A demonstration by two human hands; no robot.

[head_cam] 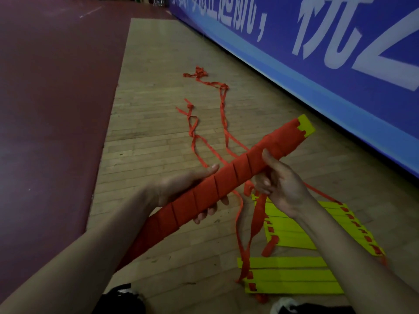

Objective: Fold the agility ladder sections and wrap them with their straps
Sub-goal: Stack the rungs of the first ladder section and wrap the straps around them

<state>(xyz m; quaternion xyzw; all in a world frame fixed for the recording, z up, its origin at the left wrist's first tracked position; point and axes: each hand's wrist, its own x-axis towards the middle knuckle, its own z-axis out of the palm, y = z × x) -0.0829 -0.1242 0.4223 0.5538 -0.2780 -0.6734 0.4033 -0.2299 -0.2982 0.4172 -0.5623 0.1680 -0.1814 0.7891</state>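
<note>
Over plank floor (158, 137), strap-wound ladder bundle (226, 177)

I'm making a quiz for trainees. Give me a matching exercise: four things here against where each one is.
1 wrapped bundle
2 loose red straps
3 yellow rungs
4 blue banner

A flat on the wooden floor, lower right
B upright along the floor's right edge
C gripped by left hand and right hand
D trailing across the floor ahead

Pairs: 1-C, 2-D, 3-A, 4-B

Head-worn wide view, facing forward-down, close above ladder bundle (204, 196)
</note>
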